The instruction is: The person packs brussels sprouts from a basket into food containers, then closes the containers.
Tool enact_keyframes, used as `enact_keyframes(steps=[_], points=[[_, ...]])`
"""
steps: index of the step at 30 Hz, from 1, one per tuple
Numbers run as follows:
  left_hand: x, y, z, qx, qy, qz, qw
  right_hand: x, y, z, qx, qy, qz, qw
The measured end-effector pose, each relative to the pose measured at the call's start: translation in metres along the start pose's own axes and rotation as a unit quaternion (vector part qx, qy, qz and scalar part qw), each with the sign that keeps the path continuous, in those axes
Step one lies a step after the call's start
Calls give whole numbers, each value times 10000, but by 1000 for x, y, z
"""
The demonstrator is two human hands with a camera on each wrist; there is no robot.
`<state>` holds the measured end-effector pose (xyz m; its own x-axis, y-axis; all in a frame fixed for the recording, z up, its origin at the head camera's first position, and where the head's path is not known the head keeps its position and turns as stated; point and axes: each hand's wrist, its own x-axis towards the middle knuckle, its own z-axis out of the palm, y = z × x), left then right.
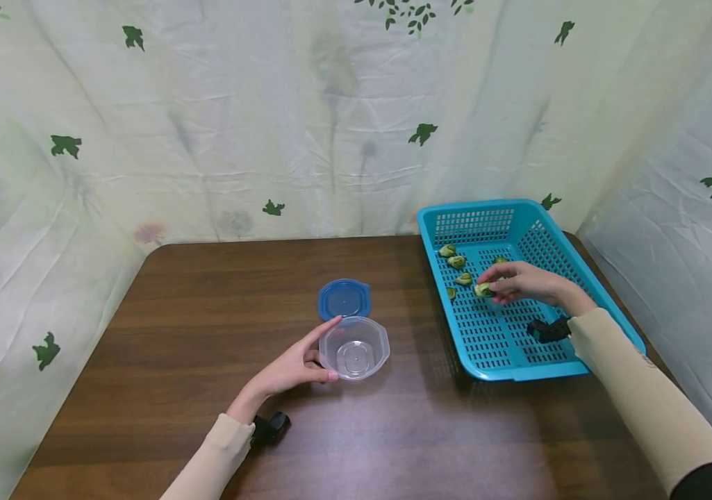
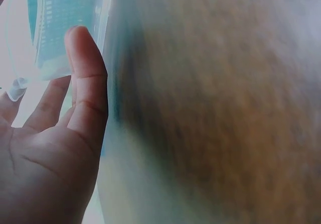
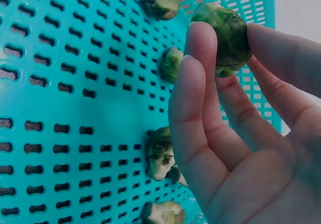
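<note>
Two hands in use. My left hand [image 1: 298,364] is partly spread at the left side of the clear plastic container [image 1: 356,355]: forefinger along the far-left rim, thumb at the near-left edge, so it has hold of that side. Other fingers bend in under the rim. Container is mouth up, base visible through it; can't tell if it sits fully flat. Blue lid [image 1: 344,297] lies on the table just beyond it, slightly left; can't tell if the two touch.

My right hand [image 1: 521,285] is over the blue slotted basket [image 1: 518,373], fingers bent to a pinch, gap only as wide as the one Brussels sprout [image 3: 228,40] in the fingertips. That sprout is above the basket floor, left of middle. At least five loose sprouts [image 1: 456,262] stay in the basket: four near its left wall, one just beyond my right hand, partly hidden by it.

Basket stands at the right of the brown wood-grain table [image 1: 205,312], well apart from the container. Black wrist camera on each arm, cream sleeves [image 1: 624,389] behind them. White leaf-print curtain [image 1: 237,139] along the far side and both flanks. Left wrist view: tabletop is blurred.
</note>
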<state>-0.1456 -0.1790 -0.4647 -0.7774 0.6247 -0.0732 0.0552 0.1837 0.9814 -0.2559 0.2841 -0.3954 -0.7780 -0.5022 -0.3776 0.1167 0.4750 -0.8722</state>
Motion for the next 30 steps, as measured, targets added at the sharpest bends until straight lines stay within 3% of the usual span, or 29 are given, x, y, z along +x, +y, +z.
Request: enact_keyframes(steps=[12, 20, 30], points=[[-1, 2, 1, -30, 45, -162, 9999, -5, -7, 4, 71, -46, -431, 9990], [-1, 3, 0, -20, 62, -171, 9998, -11, -25, 13, 466, -76, -975, 9941], [-2, 1, 0, -9, 63, -100, 9999, -12, -43, 29, 450, -236, -1398, 9889]])
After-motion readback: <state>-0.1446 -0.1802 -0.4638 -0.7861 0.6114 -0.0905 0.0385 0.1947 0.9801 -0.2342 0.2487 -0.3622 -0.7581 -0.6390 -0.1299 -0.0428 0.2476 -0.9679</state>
